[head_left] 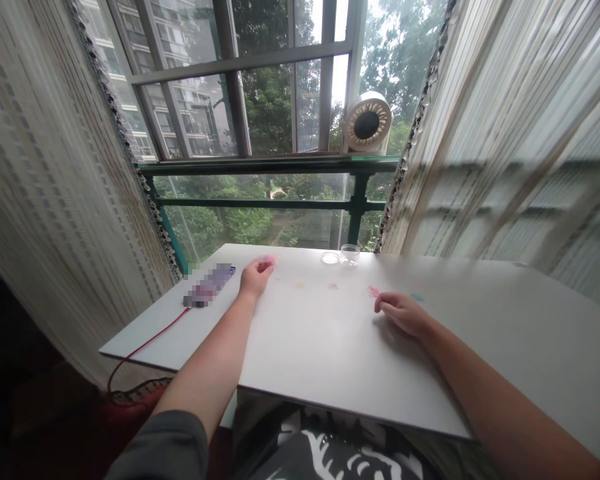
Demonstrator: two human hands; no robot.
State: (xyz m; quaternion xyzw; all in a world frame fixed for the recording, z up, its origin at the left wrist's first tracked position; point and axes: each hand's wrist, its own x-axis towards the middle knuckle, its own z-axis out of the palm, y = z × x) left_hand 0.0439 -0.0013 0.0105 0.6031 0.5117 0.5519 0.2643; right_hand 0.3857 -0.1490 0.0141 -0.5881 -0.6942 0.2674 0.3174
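Observation:
My left hand (255, 278) is at the far left part of the white table (320, 360), its fingers pinched together. Small pink pieces (269, 259) lie right at those fingertips; whether any is gripped is too small to tell. On the right, my right hand (401, 312) is held low over the table with thumb and fingers closed. Just beyond its fingertips is a small pink-red cluster (373, 291). Between the hands lie a tiny purple cluster (333, 286) and a faint yellowish one (300, 285). Behind my right hand is a teal cluster (417, 297).
A clear round tub (350, 256) and its clear lid (330, 258) stand near the back edge. At left lies a blurred-out phone (210, 287) with a red cable (150, 339). A round fan (368, 124) sits on the window ledge; curtains (475, 153) hang on both sides.

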